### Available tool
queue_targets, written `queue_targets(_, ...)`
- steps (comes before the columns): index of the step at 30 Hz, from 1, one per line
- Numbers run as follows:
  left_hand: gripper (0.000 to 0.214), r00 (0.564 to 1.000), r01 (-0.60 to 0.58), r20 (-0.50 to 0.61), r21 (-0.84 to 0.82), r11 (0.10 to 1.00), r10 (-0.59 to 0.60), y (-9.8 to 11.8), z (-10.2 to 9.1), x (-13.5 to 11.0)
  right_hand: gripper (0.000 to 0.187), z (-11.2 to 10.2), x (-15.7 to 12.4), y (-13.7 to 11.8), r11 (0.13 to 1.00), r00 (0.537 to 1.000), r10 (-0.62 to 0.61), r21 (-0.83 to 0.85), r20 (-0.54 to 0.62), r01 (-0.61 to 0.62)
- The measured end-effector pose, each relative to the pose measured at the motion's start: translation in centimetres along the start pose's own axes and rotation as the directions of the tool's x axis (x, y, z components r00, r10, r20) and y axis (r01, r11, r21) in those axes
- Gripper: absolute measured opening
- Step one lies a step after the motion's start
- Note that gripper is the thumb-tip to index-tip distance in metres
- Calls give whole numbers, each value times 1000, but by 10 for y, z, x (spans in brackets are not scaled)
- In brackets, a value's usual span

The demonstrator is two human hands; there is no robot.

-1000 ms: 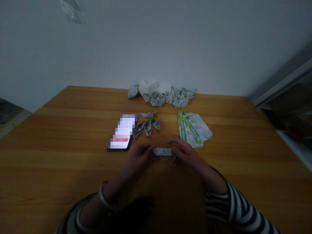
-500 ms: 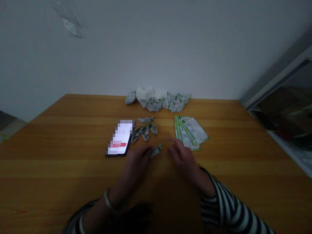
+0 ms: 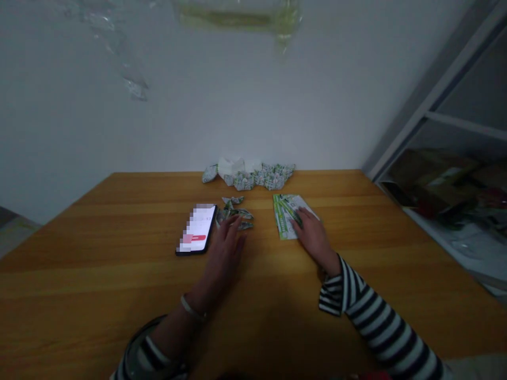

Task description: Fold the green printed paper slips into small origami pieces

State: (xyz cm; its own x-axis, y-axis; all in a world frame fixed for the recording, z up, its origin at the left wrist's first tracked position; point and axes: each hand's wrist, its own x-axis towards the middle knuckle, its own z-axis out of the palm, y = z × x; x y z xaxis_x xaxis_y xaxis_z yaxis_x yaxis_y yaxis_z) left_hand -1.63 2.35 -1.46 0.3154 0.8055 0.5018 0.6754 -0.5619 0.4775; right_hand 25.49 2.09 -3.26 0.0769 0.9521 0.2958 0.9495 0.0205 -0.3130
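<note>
Right hand (image 3: 315, 240) lies flat and open on the green-edged paper slips (image 3: 285, 217), left hand (image 3: 223, 257) open too, fingers just beside the folded paper boats (image 3: 233, 214).

Bench (image 3: 99, 258): wood or wood veneer, honey-coloured, smooth, satin sheen, visible straight grain. Printed paper sheets (image 3: 285, 217): thin, flat, matt, green-edged. Folded paper boats (image 3: 233, 214): same printed paper, crisp creases, matt. Phone (image 3: 197, 229): glossy glass screen, dark rim. White tissue (image 3: 232, 168): soft paper, matt, crumpled look. Wall (image 3: 245, 105): smooth matt paint. Sleeve (image 3: 376, 316): striped cloth, soft, matt. Bangle (image 3: 192, 309): pale, smooth, faint shine, material too small to tell. Shelf frame (image 3: 435, 100): pale metal, smooth.
</note>
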Motion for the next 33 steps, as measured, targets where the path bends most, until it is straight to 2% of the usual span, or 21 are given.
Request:
queue_targets(3, 43, 998, -40, 48, 1, 999, 40, -1, 6, -2, 37, -7, 1, -7, 998, 997, 0, -56, 81, 4)
queue_targets(5, 42, 996, -64, 64, -5, 998, 64, 0, 10, -2, 36, -11, 1, -9, 997, 996, 16, -79, 90, -9)
queue_targets(9, 41, 989, -82, 117, -45, 996, 87, 10, 17, 1, 45, -12, 2, -7, 993, 995, 96, -71, 14, -95)
queue_targets(10, 41, 991, -64, 116, -63, 996, 71, 13, 19, 2, 47, -11, 2, -6, 993, 993, 113, -15, -28, -113)
queue_targets(11, 41, 992, -40, 113, -95, 995, 51, 17, 22, 4, 48, -10, 3, -6, 985, 986, 139, 120, -94, -128)
queue_targets(12, 39, 995, -12, 100, -151, 988, 27, 20, 26, 6, 46, -10, 4, -7, 946, 969, 180, 299, -168, -124)
queue_targets(13, 37, 996, 26, 84, -234, 972, -6, 23, 30, 9, 44, -9, 5, -8, 862, 945, 231, 500, -232, -88)
queue_targets(14, 36, 996, 72, 78, -341, 937, -48, 26, 35, 12, 40, -7, 6, -10, 723, 915, 297, 691, -272, -29)
queue_targets(16, 39, 975, 212, 77, -594, 776, -207, 31, 45, 20, 40, -4, 8, -15, 636, 891, 339, 772, -304, 22)
queue_targets(17, 42, 970, 228, 81, -634, 739, -229, 33, 51, 24, 42, -1, 9, -17, 597, 882, 355, 801, -308, 40)
queue_targets(23, 44, 967, 199, 59, -783, 590, -247, 40, 79, 48, 51, 14, 8, -28, 323, 907, 358, 941, -221, 101)
queue_targets(26, 46, 959, 203, 50, -810, 550, -280, 37, 85, 52, 50, 20, 4, -31, 238, 923, 342, 966, -178, 98)
queue_targets(30, 38, 936, 277, 103, -804, 526, -336, 25, 83, 48, 51, 25, -1, -30, 227, 926, 345, 971, -152, 75)
queue_targets(33, 33, 905, 366, 160, -767, 527, -395, 12, 78, 47, 51, 25, -3, -20, 313, 909, 382, 949, -164, 40)
